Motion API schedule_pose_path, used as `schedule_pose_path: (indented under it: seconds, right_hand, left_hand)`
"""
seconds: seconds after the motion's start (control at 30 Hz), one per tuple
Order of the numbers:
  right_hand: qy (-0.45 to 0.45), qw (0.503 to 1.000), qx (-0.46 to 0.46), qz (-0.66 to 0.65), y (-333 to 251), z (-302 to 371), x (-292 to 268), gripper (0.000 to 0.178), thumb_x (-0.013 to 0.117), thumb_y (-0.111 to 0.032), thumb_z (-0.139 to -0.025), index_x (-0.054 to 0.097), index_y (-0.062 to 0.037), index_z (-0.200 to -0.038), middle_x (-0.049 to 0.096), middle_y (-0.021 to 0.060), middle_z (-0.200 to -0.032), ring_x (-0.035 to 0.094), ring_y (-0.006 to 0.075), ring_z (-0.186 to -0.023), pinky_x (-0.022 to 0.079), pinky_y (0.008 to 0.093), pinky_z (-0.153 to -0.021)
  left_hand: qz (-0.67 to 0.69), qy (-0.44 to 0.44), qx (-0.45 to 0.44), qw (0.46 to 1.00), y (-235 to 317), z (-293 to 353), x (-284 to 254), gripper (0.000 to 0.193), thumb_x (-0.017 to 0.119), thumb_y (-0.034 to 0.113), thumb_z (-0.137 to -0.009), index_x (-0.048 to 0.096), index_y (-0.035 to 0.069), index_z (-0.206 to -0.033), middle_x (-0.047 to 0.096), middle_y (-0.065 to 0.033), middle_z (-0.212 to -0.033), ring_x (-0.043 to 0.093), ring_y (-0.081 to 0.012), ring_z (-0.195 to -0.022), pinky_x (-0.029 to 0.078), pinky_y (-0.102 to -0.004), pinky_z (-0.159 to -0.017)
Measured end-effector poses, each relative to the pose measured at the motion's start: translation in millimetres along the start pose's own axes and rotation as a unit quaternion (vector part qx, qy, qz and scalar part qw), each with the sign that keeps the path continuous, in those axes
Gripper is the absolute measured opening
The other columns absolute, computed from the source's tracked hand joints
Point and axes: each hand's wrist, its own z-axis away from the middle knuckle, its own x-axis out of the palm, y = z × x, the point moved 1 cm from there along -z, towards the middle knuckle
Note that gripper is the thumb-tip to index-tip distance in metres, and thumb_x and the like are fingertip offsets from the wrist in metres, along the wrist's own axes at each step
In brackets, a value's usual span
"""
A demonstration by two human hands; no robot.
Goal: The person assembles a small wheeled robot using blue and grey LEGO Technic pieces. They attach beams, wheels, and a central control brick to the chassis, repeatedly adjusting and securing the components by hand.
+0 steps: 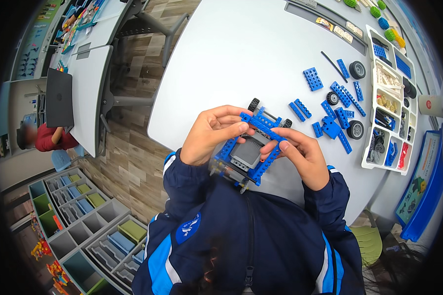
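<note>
In front of my chest I hold a brick-built vehicle chassis of blue studded beams around a grey box [246, 151]. Small black wheels [253, 104] sit at its far end. A blue holed beam [262, 127] lies slantwise across the chassis. My left hand [205, 133] pinches that beam's left end between thumb and fingers. My right hand [307, 156] is closed around its right end, thumb on top and fingertips beside the grey box. Whether the beam is fastened to the frame I cannot tell.
Loose blue beams and plates [312, 79], grey-hubbed tyres [357, 70] and a black rod [334, 66] lie right of my hands on the white table [216, 59]. Farther right stand a sorting tray [370, 125], a cup [432, 105] and a blue bin [421, 196]. A person [49, 137] sits far left.
</note>
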Motion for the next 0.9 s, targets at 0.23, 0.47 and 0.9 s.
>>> schedule_pose_path:
  seconds: [0.23, 0.47, 0.9]
  right_hand:
    - [0.005, 1.0, -0.013, 0.01, 2.9, -0.3, 0.6, 0.033, 0.049, -0.011, -0.102, 0.053, 0.0049, -0.131, 0.07, 0.0197, -0.103, 0.069, 0.0256, -0.097, 0.054, 0.0374, -0.089]
    - [0.006, 1.0, -0.004, -0.004, 2.7, 0.0, 0.3, 0.031, 0.05, -0.007, -0.102, 0.054, 0.0044, -0.13, 0.07, 0.0169, -0.104, 0.068, 0.0214, -0.098, 0.052, 0.0333, -0.09]
    - [0.002, 1.0, 0.002, -0.007, 1.1, -0.7, 0.4, 0.03, 0.05, -0.007, -0.101, 0.054, 0.0045, -0.129, 0.07, 0.0165, -0.103, 0.068, 0.0217, -0.096, 0.052, 0.0339, -0.09]
  left_hand:
    - [0.013, -0.012, 0.008, 1.0, -2.6, -2.6, -2.0, 0.028, 0.068, 0.007, -0.091, 0.063, -0.004, -0.117, 0.072, -0.0142, -0.101, 0.07, -0.0177, -0.093, 0.056, -0.0287, -0.08]
    - [0.033, -0.001, 0.011, 0.999, -3.1, -1.2, 0.8, 0.028, 0.069, 0.005, -0.091, 0.063, -0.005, -0.116, 0.072, -0.0151, -0.1, 0.069, -0.0171, -0.09, 0.057, -0.0286, -0.08]
    - [0.033, -0.001, 0.021, 0.999, -2.8, -0.3, 1.4, 0.029, 0.07, 0.004, -0.09, 0.063, -0.006, -0.117, 0.071, -0.0153, -0.099, 0.07, -0.0162, -0.089, 0.058, -0.0285, -0.082]
